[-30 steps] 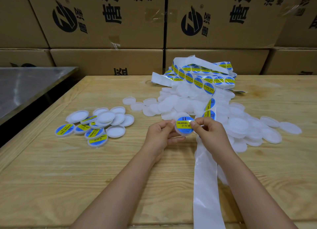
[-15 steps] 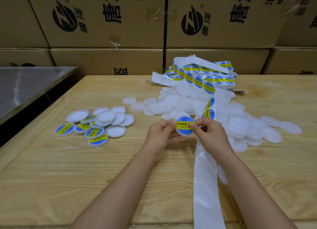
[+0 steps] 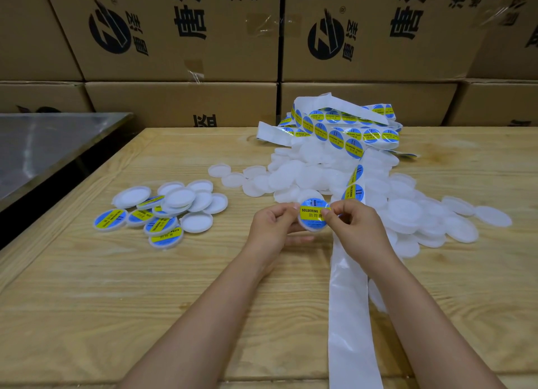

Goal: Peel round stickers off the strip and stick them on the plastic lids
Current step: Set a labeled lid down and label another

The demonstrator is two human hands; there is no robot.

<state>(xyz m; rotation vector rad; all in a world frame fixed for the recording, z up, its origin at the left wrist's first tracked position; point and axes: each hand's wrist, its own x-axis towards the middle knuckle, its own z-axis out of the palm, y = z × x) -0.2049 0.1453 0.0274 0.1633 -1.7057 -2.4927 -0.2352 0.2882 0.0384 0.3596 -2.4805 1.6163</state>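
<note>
Blue-and-yellow sticker [image 3: 311,212] on lid [image 3: 312,226], pinched between left hand [image 3: 272,228] and right hand [image 3: 358,228] over tabletop [image 3: 145,286]. Right thumb possibly pressing sticker's edge.

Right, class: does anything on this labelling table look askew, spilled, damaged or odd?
Nothing is damaged or spilled. The sticker strip lies in a tangled heap on the loose pile of plain lids, not flat. The held lid, pinched by left hand and right hand, carries its sticker roughly centred.
</note>
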